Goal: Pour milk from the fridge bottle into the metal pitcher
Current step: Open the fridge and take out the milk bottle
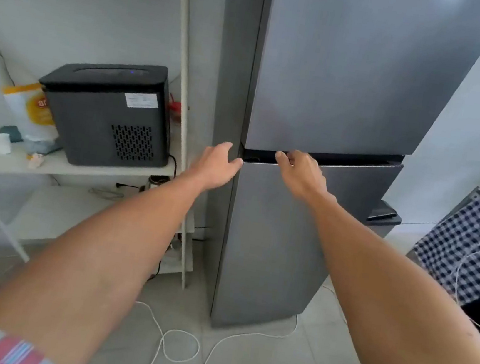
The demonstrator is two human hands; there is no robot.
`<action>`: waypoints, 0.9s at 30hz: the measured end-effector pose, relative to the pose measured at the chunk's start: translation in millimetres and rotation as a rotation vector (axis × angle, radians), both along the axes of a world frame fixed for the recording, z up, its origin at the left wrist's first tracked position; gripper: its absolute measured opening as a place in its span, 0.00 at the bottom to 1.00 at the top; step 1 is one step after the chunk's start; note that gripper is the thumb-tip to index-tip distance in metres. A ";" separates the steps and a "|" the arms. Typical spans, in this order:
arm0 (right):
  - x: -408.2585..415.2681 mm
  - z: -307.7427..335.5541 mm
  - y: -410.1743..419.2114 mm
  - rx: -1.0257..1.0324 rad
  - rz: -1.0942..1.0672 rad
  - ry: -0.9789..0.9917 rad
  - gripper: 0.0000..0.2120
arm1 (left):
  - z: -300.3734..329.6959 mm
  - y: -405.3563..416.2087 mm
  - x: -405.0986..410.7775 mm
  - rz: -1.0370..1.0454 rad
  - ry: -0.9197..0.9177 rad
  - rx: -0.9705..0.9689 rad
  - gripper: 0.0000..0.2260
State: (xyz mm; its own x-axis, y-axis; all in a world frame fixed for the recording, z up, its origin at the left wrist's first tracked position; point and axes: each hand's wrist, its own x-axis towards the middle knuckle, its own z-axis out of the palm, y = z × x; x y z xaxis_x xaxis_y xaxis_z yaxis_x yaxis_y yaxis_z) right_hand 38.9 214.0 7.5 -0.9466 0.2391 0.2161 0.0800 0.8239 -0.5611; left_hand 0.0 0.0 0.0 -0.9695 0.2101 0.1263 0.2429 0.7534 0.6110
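Right hand point(301, 175): fingers hooked in fridge point(338, 87) door seam | left hand point(214, 167): loose, open, holding nothing, at fridge's edge

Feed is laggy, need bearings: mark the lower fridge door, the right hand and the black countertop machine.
lower fridge door point(302, 237): head view, middle of its grey front.
right hand point(301, 175): head view, back of the hand.
black countertop machine point(102, 119): head view, side panel above the vent.

Two hands out front, the left hand point(217, 166) and the right hand point(301, 173). One grey fridge point(333, 80) with two doors. One black machine point(108, 114) on one white shelf rack point(80, 170). One yellow bag point(31, 109), one paper cup point(0, 143), one red-lidded jar point(175, 112), one white cable point(179, 343) on the floor, one checked cloth point(467, 241).
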 end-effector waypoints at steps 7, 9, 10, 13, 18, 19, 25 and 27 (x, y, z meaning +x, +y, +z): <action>-39.2 -28.1 -19.0 -0.096 -0.029 -0.030 0.25 | -52.8 4.5 -45.6 -0.058 -0.054 0.195 0.34; -50.0 -36.1 -23.8 -0.134 -0.043 -0.018 0.24 | -66.7 7.8 -59.7 -0.072 -0.092 0.242 0.37; -56.1 -40.0 -25.3 -0.161 -0.054 -0.011 0.24 | -73.2 10.3 -65.7 -0.074 -0.128 0.275 0.38; -73.4 -50.8 -30.0 -0.263 -0.091 0.056 0.27 | -96.3 17.2 -86.4 -0.106 -0.143 0.422 0.29; -92.4 -68.6 -29.3 -0.426 -0.126 0.157 0.29 | -113.8 27.4 -99.7 -0.140 -0.131 0.610 0.24; -94.6 -71.0 -27.5 -0.439 -0.124 0.174 0.30 | -114.5 28.7 -99.6 -0.155 -0.130 0.620 0.24; -97.3 -71.5 -27.9 -0.417 -0.113 0.199 0.31 | -117.0 27.6 -100.7 -0.164 -0.131 0.602 0.27; -93.9 -68.2 -29.9 -0.368 -0.119 0.192 0.29 | -118.4 27.6 -96.2 -0.151 -0.106 0.581 0.27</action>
State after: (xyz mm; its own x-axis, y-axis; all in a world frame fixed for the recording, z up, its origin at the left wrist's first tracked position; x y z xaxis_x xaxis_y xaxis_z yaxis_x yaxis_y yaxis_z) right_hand -55.0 184.1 -60.7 -0.8586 0.4384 0.2659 0.0276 0.5575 -0.8297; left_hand -96.2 27.6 -118.4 -0.9480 0.2718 0.1659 0.2363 0.2514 0.9386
